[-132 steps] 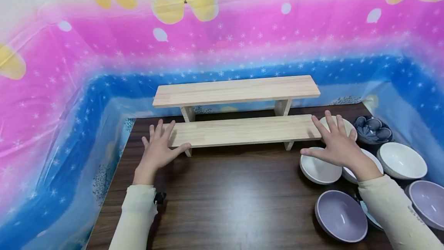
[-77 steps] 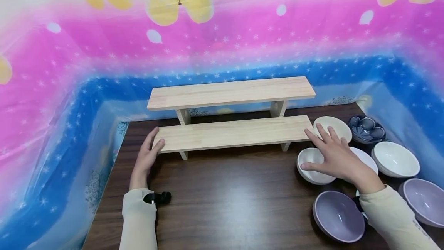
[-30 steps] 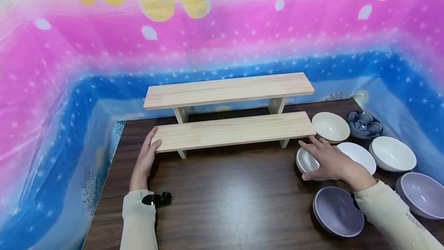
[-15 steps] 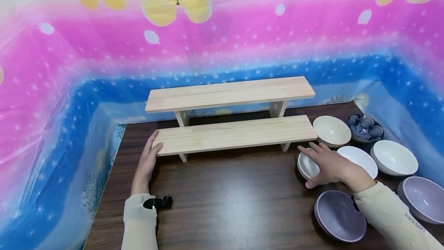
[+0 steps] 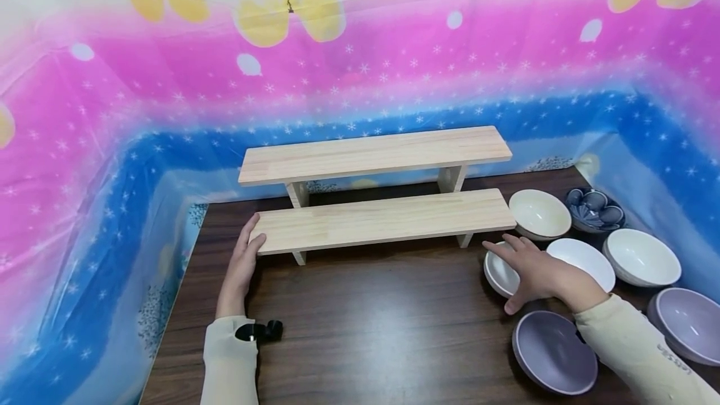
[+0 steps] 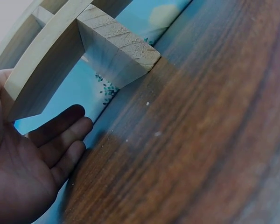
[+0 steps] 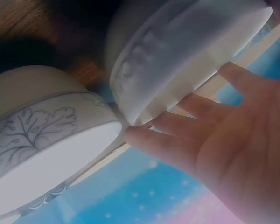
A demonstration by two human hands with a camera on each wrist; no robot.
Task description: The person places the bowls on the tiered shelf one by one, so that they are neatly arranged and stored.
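At the L end of the lower wooden shelf [image 5: 382, 222], the left hand [image 5: 239, 265] pinches the board btwn thumb & index, other fingers straight. The right hand [image 5: 542, 272] is spread over a white bowl [image 5: 498, 274], fingers clasping nothing; can't tell if the tips touch its rim. Near it: a cream bowl [image 5: 540, 212] by the shelf's R end, a 2nd white bowl [image 5: 587, 262] & a purple bowl [image 5: 554, 355], all on the dark wood-grain counter [image 5: 337, 324]. Upper wooden shelf [image 5: 371, 155] behind, then a pink/blue snowflake-print cloth [image 5: 394, 74].
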